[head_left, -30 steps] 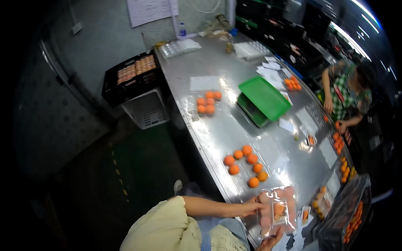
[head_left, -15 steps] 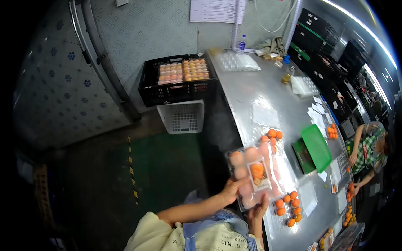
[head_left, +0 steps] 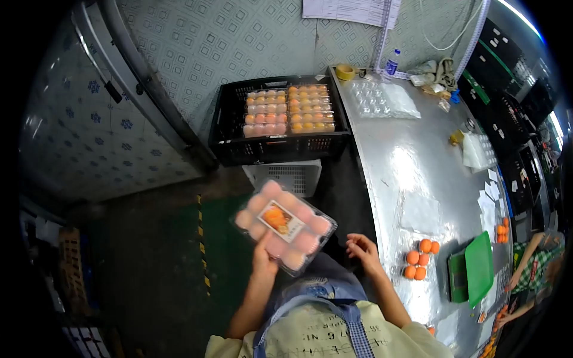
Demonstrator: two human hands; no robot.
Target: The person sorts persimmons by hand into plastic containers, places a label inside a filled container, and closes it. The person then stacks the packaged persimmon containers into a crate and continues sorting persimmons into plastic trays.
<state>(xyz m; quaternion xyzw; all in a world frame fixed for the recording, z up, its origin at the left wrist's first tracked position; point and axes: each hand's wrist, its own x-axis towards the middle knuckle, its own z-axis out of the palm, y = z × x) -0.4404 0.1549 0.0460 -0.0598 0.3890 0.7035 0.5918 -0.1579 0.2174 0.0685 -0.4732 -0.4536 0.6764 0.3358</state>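
Note:
My left hand [head_left: 264, 258] is closed on the near edge of a clear plastic fruit pack [head_left: 253, 228]. Rows of round, pinkish-orange fruit show through its lid, and a label [head_left: 279, 222] with a fruit picture sits in the middle. The pack is tilted and held over the floor, in front of a white basket [head_left: 304, 176]. To its right, apart from it, my right hand [head_left: 363, 249] is empty with loosely bent fingers. A black crate [head_left: 286, 152] beyond the pack holds stacks of similar fruit packs [head_left: 265, 113].
On the metal table [head_left: 388, 161] to the right lie loose orange fruit [head_left: 422, 259], a green box [head_left: 477, 268], empty clear trays [head_left: 367, 98], a tape roll [head_left: 345, 72] and a bottle [head_left: 391, 62]. A co-worker [head_left: 531, 271] stands across the table. A door [head_left: 77, 119] is at left.
The pack has moved left, from the table's edge to over the floor. My right hand has let go of it, while my left still holds it. The view has turned left.

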